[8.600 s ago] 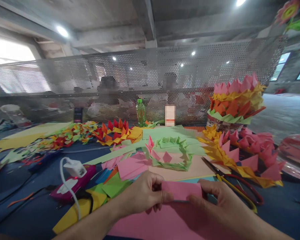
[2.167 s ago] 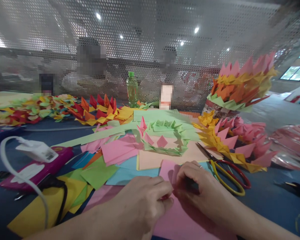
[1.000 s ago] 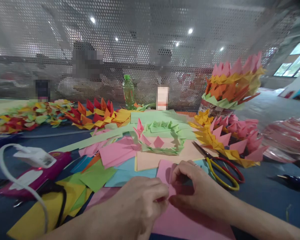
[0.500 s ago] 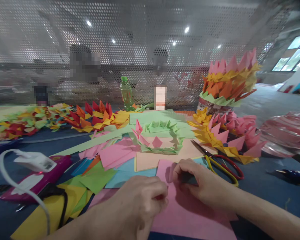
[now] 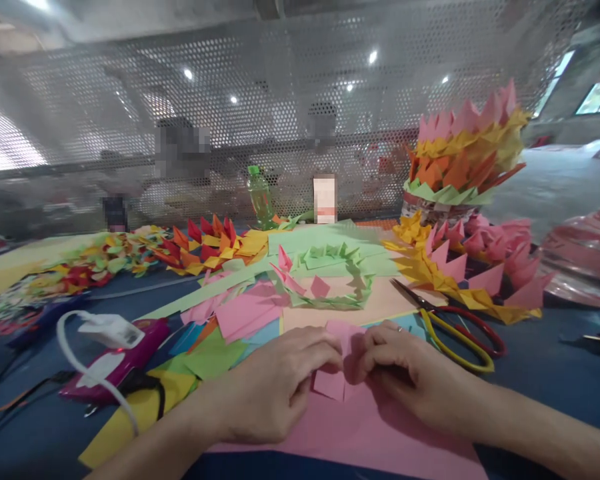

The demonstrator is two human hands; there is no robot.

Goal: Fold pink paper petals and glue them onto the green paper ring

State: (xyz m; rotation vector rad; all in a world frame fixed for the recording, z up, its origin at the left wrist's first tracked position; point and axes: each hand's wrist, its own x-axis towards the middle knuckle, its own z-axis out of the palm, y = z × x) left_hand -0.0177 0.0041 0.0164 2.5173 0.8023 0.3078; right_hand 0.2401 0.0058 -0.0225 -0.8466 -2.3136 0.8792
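Note:
Between my two hands is a small folded piece of pink paper (image 5: pixel 331 385), above a large pink sheet (image 5: pixel 380 447). My left hand (image 5: pixel 285 377) is closed, its curled fingertips at the paper's left side. From the right, my right hand (image 5: pixel 405 363) pinches the same piece, thumb and fingers together; a ring shows on one finger. The fingers hide part of the folds. Just beyond the hands stands a ring of folded light-green paper (image 5: pixel 330 257) with a few pink points on its left and front. Scissors (image 5: pixel 455 327) with red and yellow handles lie beside my right hand.
Loose coloured sheets (image 5: pixel 215 360) and a magenta power strip (image 5: pixel 115 367) with a white plug and cable lie left. Folded red, orange and yellow pieces (image 5: pixel 215 243), a green bottle (image 5: pixel 261 200), a tiered paper lotus (image 5: pixel 465 160) and pink-yellow chains (image 5: pixel 475 267) stand further back.
My left hand has moved up to the small pink paper, which now shows between both hands. My right hand has turned its fingers inward onto it. The whole view has shifted slightly.

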